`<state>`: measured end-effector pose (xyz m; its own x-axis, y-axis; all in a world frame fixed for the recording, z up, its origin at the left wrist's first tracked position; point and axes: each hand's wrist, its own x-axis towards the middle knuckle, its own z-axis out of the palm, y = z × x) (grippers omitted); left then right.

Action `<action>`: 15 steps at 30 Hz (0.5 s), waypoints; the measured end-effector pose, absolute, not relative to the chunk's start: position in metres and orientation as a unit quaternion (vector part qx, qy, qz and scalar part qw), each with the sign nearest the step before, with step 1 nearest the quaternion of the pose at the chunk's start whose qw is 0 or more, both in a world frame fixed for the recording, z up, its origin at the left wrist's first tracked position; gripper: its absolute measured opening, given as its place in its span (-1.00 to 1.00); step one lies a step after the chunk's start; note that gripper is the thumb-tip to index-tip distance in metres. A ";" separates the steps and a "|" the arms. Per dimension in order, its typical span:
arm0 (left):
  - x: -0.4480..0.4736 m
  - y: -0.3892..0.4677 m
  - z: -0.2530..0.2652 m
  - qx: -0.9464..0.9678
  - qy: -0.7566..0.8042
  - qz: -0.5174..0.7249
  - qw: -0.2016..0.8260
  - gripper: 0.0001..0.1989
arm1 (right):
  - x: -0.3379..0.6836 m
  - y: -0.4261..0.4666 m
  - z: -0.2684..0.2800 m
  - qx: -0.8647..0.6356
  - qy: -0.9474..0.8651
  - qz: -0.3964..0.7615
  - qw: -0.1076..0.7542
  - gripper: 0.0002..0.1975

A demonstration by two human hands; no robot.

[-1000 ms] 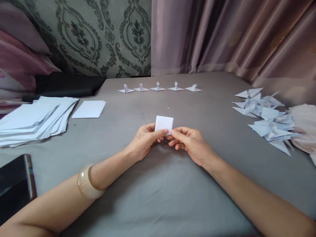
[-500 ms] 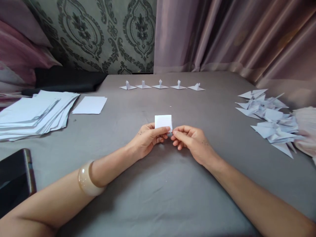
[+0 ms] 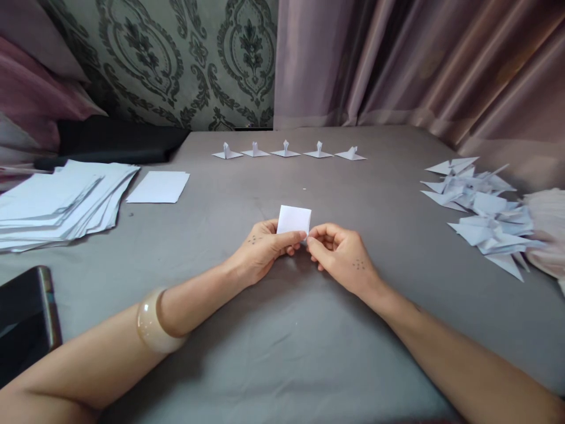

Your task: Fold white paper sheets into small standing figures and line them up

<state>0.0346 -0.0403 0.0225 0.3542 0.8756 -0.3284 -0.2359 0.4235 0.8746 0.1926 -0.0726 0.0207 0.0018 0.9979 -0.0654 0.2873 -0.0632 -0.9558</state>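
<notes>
A small folded square of white paper [image 3: 293, 219] is held up above the grey cloth, in the middle of the view. My left hand [image 3: 267, 250] pinches its lower left side, thumb across the front and fingers behind. At the lower right corner, my right hand [image 3: 338, 253] has thumb and forefinger pressed together on the paper's edge. The other fingers of my right hand are curled under. What lies behind the square is hidden from me.
Several folded paper cranes [image 3: 286, 150] stand in a row at the back. More folded paper pieces [image 3: 489, 203] are heaped on the right. On the left lie a stack of white sheets [image 3: 66, 200], a squarish paper pile [image 3: 159, 187] and a phone [image 3: 26, 321].
The folded paper has tilted slightly clockwise and shifted a little right. My right hand has rolled over, its fingers drawn closer to the paper's corner.
</notes>
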 end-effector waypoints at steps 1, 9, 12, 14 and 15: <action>0.035 -0.040 0.022 0.382 0.422 0.380 0.729 -0.81 | 0.193 -0.073 0.020 -0.579 -0.560 0.431 0.406 -0.91; 0.035 -0.040 0.020 0.385 0.424 0.374 0.729 -0.75 | 0.190 -0.075 0.021 -0.586 -0.615 0.347 0.397 -0.90; 0.035 -0.041 0.021 0.386 0.426 0.370 0.730 -0.74 | 0.188 -0.077 0.023 -0.585 -0.644 0.300 0.390 -0.93; 0.035 -0.041 0.021 0.387 0.424 0.367 0.732 -0.74 | 0.187 -0.077 0.022 -0.583 -0.662 0.273 0.384 -0.95; 0.035 -0.041 0.021 0.387 0.423 0.364 0.734 -0.75 | 0.187 -0.077 0.022 -0.583 -0.670 0.258 0.381 -0.95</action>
<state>0.0354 -0.0406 0.0211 0.3770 0.8619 -0.3391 -0.2070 0.4353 0.8762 0.1873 -0.0767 0.0218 -0.0316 0.9772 0.2099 0.5849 0.1883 -0.7889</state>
